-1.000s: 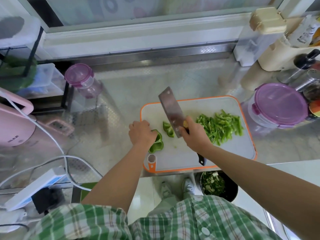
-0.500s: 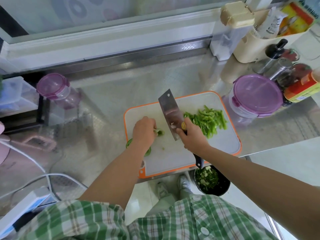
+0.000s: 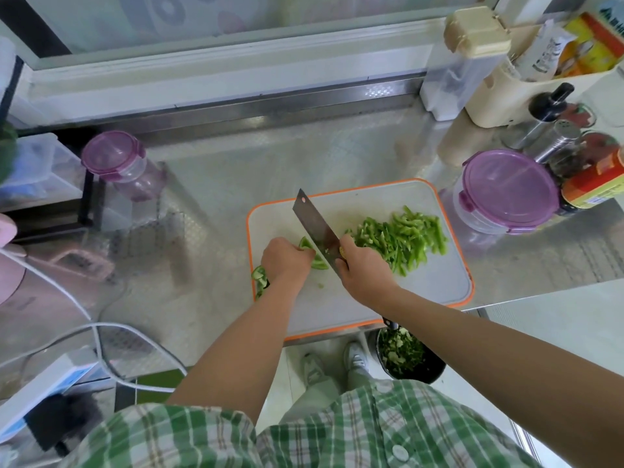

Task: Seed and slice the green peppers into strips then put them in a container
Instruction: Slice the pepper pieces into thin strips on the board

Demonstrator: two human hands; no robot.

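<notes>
The left hand (image 3: pixel 287 260) has left the curled green pepper half (image 3: pixel 259 278) at the left edge of the orange-rimmed white cutting board (image 3: pixel 439 292) and now grips the smaller green pepper piece (image 3: pixel 319 263). The wide steel cleaver (image 3: pixel 315 228) in the right hand (image 3: pixel 363 271), clear of that piece 1 second ago, now has its edge on it.

A: Bright, soft daylight, seemingly from the window (image 3: pixel 236 15) behind; the steel counter (image 3: pixel 320 153) throws pale glare.
B: Shadows are faint. Wide-angle bending curves the edges, and the plaid shirt (image 3: pixel 337 434) is soft; the pepper strips (image 3: pixel 405 238) look sharp.
</notes>
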